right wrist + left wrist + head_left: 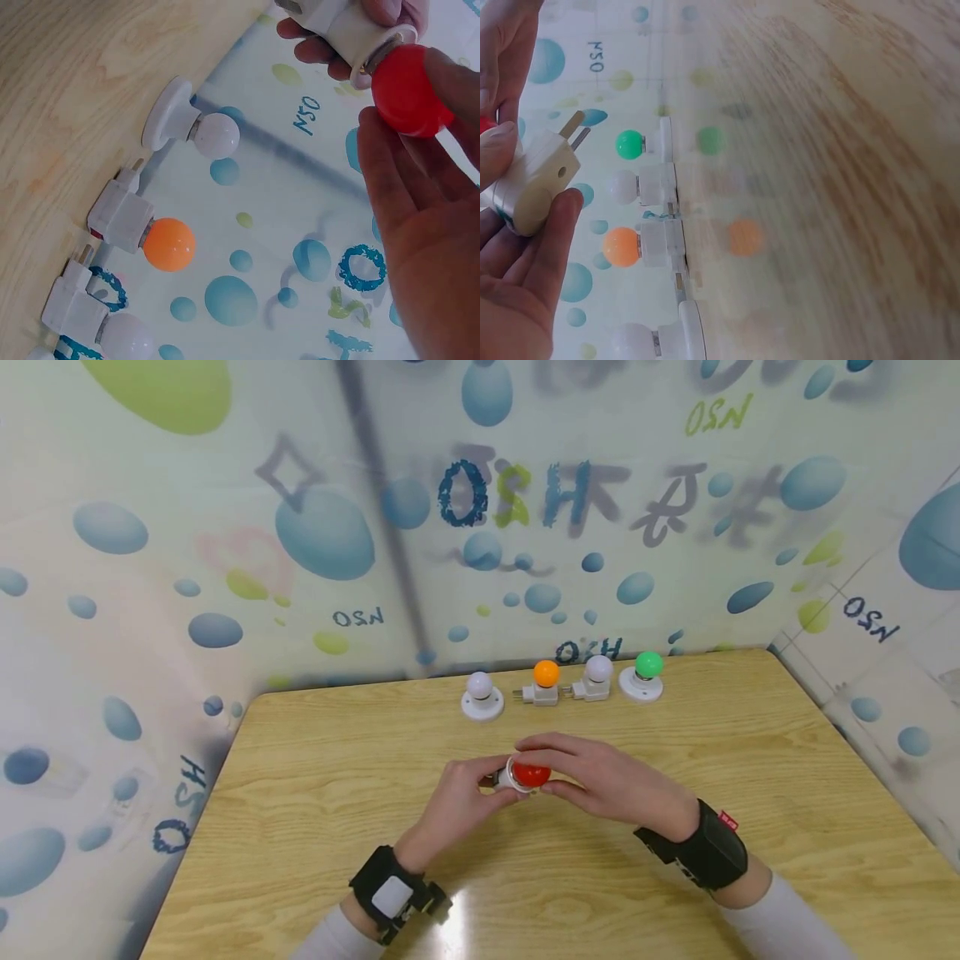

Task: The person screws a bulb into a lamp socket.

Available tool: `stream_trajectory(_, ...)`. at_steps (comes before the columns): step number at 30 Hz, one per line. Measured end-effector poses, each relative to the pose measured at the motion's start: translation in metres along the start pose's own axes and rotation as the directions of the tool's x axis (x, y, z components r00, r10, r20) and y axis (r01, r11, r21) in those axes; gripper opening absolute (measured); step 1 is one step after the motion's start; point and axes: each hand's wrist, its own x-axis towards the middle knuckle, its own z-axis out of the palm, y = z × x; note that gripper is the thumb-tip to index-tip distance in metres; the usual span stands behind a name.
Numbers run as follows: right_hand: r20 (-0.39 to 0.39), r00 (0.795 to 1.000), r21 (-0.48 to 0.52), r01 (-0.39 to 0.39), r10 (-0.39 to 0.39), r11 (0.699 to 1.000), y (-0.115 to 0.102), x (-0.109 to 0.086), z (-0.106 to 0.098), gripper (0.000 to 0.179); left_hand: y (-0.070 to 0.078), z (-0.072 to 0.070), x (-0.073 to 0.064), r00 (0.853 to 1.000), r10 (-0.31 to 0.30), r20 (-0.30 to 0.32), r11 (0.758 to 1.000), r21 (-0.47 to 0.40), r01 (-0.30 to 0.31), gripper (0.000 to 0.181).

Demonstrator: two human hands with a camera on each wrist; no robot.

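A red light bulb [411, 90] sits in a white plug-in lamp socket [536, 180], whose two metal prongs show in the left wrist view. My left hand [465, 793] grips the socket body between thumb and fingers. Around the red bulb my right hand [592, 777] has its thumb and fingertips curled, holding it from the other side. Some metal thread shows between bulb and socket in the right wrist view. Both hands are above the middle of the table.
Along the back of the wooden table [315, 793] stand a white bulb on a round base [482, 697], an orange bulb in a plug socket [546, 681], a white bulb in a plug socket [597, 677] and a green bulb on a round base [647, 672]. A patterned curtain [315, 610] hangs behind.
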Motion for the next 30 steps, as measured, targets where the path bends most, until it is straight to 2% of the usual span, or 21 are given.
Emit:
stream_trajectory(5,-0.054,0.998,0.017,-0.024,0.025,1.000,-0.002,0.001,0.004,0.052,0.000,0.003,-0.001,0.998,0.031,-0.053,0.999,0.009,-0.030,0.041)
stream_trajectory(16,-0.145,0.987,-0.094,-0.089,0.074,0.992,-0.007,0.003,0.018,0.055,-0.005,0.010,-0.006,0.987,0.073,-0.143,0.997,0.035,-0.068,0.042)
stream_trajectory(20,-0.205,0.974,-0.088,-0.116,0.096,0.989,-0.010,0.006,0.023,0.052,-0.005,0.012,-0.005,0.976,0.103,-0.193,0.994,0.058,-0.094,0.041)
stream_trajectory(26,-0.302,0.944,-0.048,-0.157,0.136,0.986,-0.012,0.010,0.030,0.050,-0.005,0.015,-0.004,0.960,0.131,-0.246,0.989,0.100,-0.110,0.039)
stream_trajectory(30,-0.289,0.940,-0.010,-0.194,0.183,0.981,-0.011,0.009,0.028,0.055,-0.002,0.014,-0.002,0.966,0.098,-0.241,0.990,0.122,-0.070,0.038)
